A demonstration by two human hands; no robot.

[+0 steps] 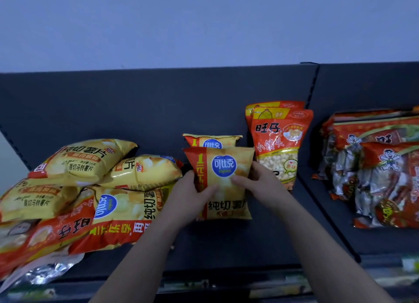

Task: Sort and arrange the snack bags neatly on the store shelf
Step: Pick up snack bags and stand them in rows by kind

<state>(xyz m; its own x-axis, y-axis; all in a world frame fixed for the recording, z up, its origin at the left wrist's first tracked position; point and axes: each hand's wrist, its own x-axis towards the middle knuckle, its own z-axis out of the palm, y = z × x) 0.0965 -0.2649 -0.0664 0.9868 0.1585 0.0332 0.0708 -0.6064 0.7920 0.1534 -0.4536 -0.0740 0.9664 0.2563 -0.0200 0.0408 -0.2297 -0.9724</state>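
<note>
At the middle of the dark shelf (249, 246), you hold a yellow chip bag (223, 164) upright between both hands. Your left hand (192, 196) grips its left edge and your right hand (260, 185) grips its right edge, thumbs pressed on the front and the other fingers hidden behind. Its lower edge appears to rest on the shelf, just in front of a matching bag (212, 140). To place it well, square it with the bag behind, logo facing out, and let go gently so the puffy bag does not tip forward. Just beside your right hand stand two red-orange bun bags (280, 144); avoid nudging them. To the left lies a jumbled pile of yellow chip bags (90, 178), likely next to sort. In the next bay, well apart, sit red cracker bags (374, 171).
</note>
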